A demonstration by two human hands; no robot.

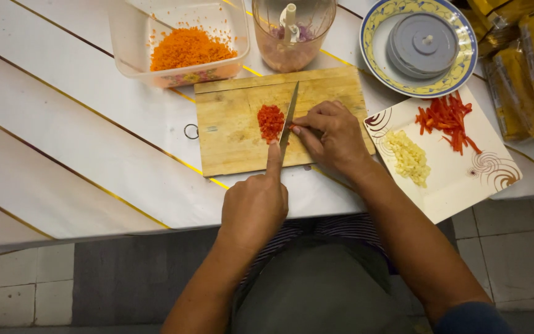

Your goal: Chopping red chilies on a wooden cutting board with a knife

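White tabletop (81, 142) w/ thin gold diagonal lines; grey and pale floor tiles (13, 291) show below its near edge. Wooden cutting board (236, 133) lies near the table's near edge, roughly mid-width, w/ a small heap of minced red pepper (271, 121) at its centre. Left hand (254, 207): closed round the knife handle, index finger stretched along the spine; knife (288, 117) blade stands just right of the heap, tip toward the far edge. Right hand (335, 136): curled, fingertips pressed on the board against the blade's right side, pinching a red scrap. Hands close together, not touching. Far edge, L to R: clear plastic tub (125, 43) of grated carrot (186, 48), chopper bowl (292, 37), blue-rimmed plate (372, 25) bearing a grey lid (421, 44). Right edge: square white plate (458, 179) w/ red pepper strips (446, 120) and a pale chopped pile (408, 158); yellow packets (533, 68) at the far right corner.
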